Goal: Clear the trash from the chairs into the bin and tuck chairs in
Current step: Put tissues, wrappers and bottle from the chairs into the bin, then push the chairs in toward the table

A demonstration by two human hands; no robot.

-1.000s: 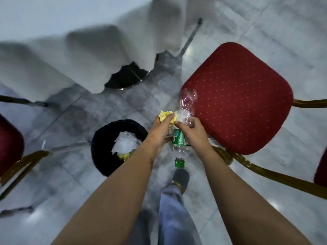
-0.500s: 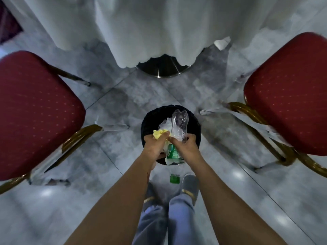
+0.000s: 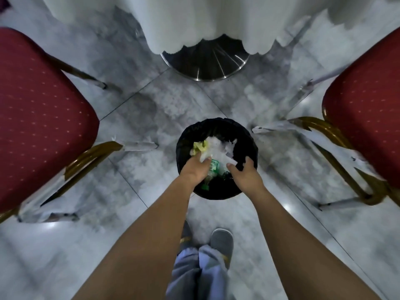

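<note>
Hands [image 3: 195,169] [image 3: 245,175] hover, fingers spread, over bin [image 3: 249,135].

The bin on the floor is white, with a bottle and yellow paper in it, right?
Not quite. The head view shows the bin is black; it does hold the bottle and yellow paper.

Both hands over black bin [image 3: 217,126] at frame centre. Left hand [image 3: 194,169] & right hand [image 3: 245,176] fingers spread, empty. Bottle [image 3: 213,166], yellow paper [image 3: 200,147] inside bin. Red chairs [image 3: 41,113] at left & right edges.
</note>
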